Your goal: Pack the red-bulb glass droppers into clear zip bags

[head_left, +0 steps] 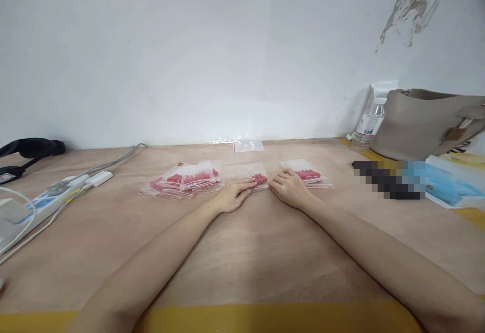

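Observation:
A small clear zip bag (254, 170) with red pieces inside lies flat on the table between my hands. My left hand (234, 196) rests on its left side, fingers stretched out flat and close together over the red contents. At the bag's lower right corner, the curled fingers of my right hand (289, 186) are closed on the edge; the thumb is mostly hidden. Just beyond that hand lies a stack of similar filled bags (307, 175). A larger, overlapping pile of filled zip bags (189, 179) is to the left of my left hand.
A flat zip bag (248, 146) lies near the wall. On the left are a power strip (49, 202) with cables and a black headset (32, 148). A plastic bottle (370, 123), grey handbag (417, 121) and blue-and-white packet (454, 184) occupy the right.

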`<state>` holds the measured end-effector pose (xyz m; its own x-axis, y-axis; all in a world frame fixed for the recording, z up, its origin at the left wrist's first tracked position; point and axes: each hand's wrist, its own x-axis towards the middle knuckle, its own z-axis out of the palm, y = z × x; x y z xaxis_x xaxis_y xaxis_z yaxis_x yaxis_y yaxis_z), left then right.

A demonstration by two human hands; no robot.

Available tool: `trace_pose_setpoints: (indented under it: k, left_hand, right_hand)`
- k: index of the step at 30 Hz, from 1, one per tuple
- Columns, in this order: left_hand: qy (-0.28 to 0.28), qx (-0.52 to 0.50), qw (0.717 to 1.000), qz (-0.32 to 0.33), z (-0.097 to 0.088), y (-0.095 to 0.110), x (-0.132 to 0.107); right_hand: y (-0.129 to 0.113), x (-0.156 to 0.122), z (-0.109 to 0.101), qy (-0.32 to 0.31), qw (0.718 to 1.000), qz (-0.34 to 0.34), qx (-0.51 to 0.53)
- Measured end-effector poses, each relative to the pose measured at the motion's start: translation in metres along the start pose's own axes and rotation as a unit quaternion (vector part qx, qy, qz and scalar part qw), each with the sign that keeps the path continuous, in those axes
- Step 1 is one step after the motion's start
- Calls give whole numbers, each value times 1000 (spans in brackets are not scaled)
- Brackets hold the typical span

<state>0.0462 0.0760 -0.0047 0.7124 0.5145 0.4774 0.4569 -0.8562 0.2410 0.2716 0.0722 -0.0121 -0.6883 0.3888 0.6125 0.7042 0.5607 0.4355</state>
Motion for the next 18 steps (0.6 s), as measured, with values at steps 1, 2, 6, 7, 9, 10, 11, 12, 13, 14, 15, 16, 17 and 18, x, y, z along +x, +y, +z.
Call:
trace_pose_setpoints:
  k: [1,2,6,7,9,10,11,12,13,14,15,16,17,18]
  left_hand:
    - [6,3,1000,0,0,1,0]
    - [12,6,1000,2,1,2,-1]
    - [41,25,999,6,4,5,-1]
    - [51,35,998,5,5,6,-1]
    - [68,64,996,1,7,8,1]
    - [75,85,994,0,8,8,2]
    - [80,110,991,1,8,8,2]
    - [83,140,987,7,7,7,2]
    - [84,172,981,17,6,6,2]
    - [84,200,976,29,5,5,1]
    - [82,222,971,42,3,2,0]
    - [79,237,967,52,2,0,-2]
    - [78,245,965,59,0,-2,-4]
    - [77,247,964,65,-1,-5,-6]
  right_hand:
    - [0,0,-1,2,1000,-6,-2]
    - [0,1,-1,5,1000,-12,-5]
    - [-2,5,-5,13,1000,-27,-8]
    - [-2,6,-6,13,1000,-27,-5]
    - [-4,7,-6,14,1000,-20,2]
    - [-4,7,-6,16,1000,-14,7]
    - [-5,7,-5,20,1000,-6,12]
    - [-5,6,-4,24,1000,3,16]
    - [-5,5,-3,29,999,13,20]
    - [-4,4,-2,36,999,20,23]
    - [-3,3,-2,42,998,25,26]
    - [-2,2,-1,47,998,24,30]
    - [-1,1,-1,53,998,19,34]
    - [1,0,0,58,998,10,38]
